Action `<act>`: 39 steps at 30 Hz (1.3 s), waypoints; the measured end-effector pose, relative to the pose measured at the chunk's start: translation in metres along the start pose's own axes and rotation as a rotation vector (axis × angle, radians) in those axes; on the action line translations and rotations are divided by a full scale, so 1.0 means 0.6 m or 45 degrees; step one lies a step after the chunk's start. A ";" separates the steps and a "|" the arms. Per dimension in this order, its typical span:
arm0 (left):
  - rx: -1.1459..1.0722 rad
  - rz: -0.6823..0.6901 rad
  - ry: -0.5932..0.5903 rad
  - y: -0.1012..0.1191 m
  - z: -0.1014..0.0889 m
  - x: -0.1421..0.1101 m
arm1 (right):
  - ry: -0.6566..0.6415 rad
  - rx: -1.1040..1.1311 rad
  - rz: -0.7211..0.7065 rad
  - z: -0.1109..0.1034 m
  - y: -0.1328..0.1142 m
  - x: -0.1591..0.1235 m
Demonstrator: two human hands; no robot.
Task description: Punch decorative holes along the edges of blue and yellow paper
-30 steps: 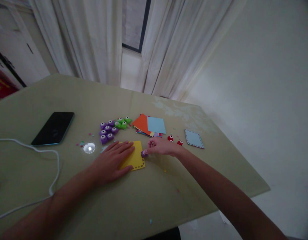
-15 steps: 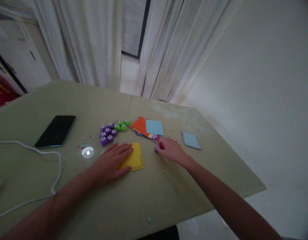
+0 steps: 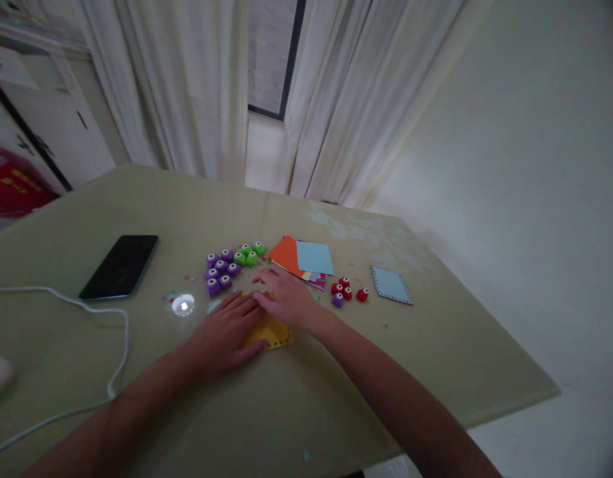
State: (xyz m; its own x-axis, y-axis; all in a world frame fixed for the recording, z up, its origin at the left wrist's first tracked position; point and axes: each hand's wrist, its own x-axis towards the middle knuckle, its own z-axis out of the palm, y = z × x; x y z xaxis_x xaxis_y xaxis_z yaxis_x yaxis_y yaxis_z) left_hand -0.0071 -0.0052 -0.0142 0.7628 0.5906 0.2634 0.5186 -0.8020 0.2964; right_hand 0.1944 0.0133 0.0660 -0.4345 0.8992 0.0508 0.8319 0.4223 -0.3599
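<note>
My left hand [image 3: 231, 328] lies flat, fingers stretched out, on a yellow square of paper [image 3: 281, 337] with small shapes punched along its edge. My right hand [image 3: 289, 299] is above the far side of that paper, fingers apart and nothing visible in them. Its fingertips point toward a cluster of small purple paper punches [image 3: 213, 287] with round eye-like tops. Several green punches [image 3: 246, 250] stand behind them. To the right, one purple punch [image 3: 338, 300] stands beside several red punches [image 3: 362, 295].
A stack of coloured paper squares [image 3: 315, 257] lies behind my right hand. Farther right is a light-blue square [image 3: 392, 284] with punched edges. On the left are a black tablet [image 3: 121, 267], a white cable [image 3: 121, 345] and a shiny clear round object [image 3: 183, 305]. Paper bits are scattered about.
My right hand has let go of the purple punch beside the red ones and moved left over the yellow paper. My left hand stays on the paper. The view has shifted slightly.
</note>
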 end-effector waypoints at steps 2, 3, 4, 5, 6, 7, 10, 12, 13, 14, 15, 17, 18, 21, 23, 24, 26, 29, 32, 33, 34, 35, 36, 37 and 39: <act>0.011 -0.014 0.005 0.002 -0.002 -0.001 | -0.009 0.040 -0.179 0.019 -0.024 0.041; 0.013 -0.027 -0.006 0.004 -0.004 -0.002 | -0.030 0.026 -0.225 0.028 -0.032 0.058; 0.006 -0.035 -0.029 0.006 -0.007 -0.002 | -0.055 -0.006 -0.245 0.035 -0.038 0.073; -0.009 -0.036 -0.049 0.008 -0.011 -0.002 | -0.077 -0.044 -0.249 0.040 -0.041 0.084; -0.030 -0.029 -0.067 0.010 -0.015 -0.001 | -0.092 -0.079 -0.242 0.043 -0.042 0.091; -0.051 -0.016 -0.071 0.012 -0.019 0.000 | -0.096 -0.107 -0.226 0.044 -0.040 0.094; -0.095 0.031 -0.050 0.016 -0.029 0.006 | -0.061 -0.136 -0.121 0.032 -0.023 0.081; -0.118 0.048 -0.065 0.017 -0.033 0.008 | -0.021 -0.139 0.021 0.018 -0.003 0.058; -0.126 0.047 -0.076 0.016 -0.034 0.009 | -0.007 -0.142 0.095 0.011 0.009 0.044; -0.132 0.041 -0.085 0.015 -0.033 0.008 | -0.001 -0.145 0.153 0.006 0.021 0.028; -0.134 0.031 -0.087 0.013 -0.032 0.007 | 0.012 -0.148 0.205 0.004 0.034 0.009; -0.124 0.009 -0.080 0.011 -0.028 0.004 | 0.053 -0.140 0.283 0.006 0.060 -0.032; -0.114 -0.001 -0.073 0.011 -0.026 0.003 | 0.104 -0.105 0.318 0.010 0.071 -0.054; -0.078 -0.019 -0.051 0.011 -0.017 0.000 | 0.254 0.052 0.337 0.027 0.098 -0.113; -0.049 -0.030 -0.034 0.013 -0.012 -0.001 | 0.285 0.209 0.353 0.033 0.108 -0.135; -0.031 -0.038 -0.025 0.014 -0.010 -0.001 | 0.279 0.288 0.354 0.033 0.112 -0.141; 0.011 -0.064 -0.007 0.014 -0.007 -0.002 | 0.244 0.407 0.317 0.028 0.117 -0.142; 0.066 -0.111 0.009 0.012 -0.006 -0.004 | 0.167 0.487 0.220 0.017 0.119 -0.136; 0.088 -0.132 -0.009 0.011 -0.009 -0.007 | 0.125 0.571 0.217 0.013 0.120 -0.137; 0.089 -0.133 -0.017 0.011 -0.010 -0.007 | 0.130 0.596 0.225 0.014 0.120 -0.139; 0.089 -0.136 -0.022 0.012 -0.011 -0.008 | 0.140 0.616 0.234 0.015 0.119 -0.141; 0.087 -0.143 -0.026 0.013 -0.012 -0.008 | 0.149 0.632 0.243 0.017 0.118 -0.142; 0.084 -0.150 -0.026 0.013 -0.013 -0.008 | 0.160 0.648 0.253 0.019 0.117 -0.143; 0.081 -0.158 -0.028 0.015 -0.013 -0.007 | 0.169 0.667 0.266 0.022 0.115 -0.144; 0.080 -0.168 -0.021 0.017 -0.014 -0.006 | 0.177 0.703 0.285 0.025 0.111 -0.143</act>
State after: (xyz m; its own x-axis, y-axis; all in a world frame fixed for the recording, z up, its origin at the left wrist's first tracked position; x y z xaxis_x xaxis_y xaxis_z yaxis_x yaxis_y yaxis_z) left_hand -0.0078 -0.0145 -0.0044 0.6922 0.6903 0.2105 0.6377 -0.7217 0.2693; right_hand 0.2821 -0.0376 0.0239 -0.1900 0.9814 0.0260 0.5796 0.1335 -0.8039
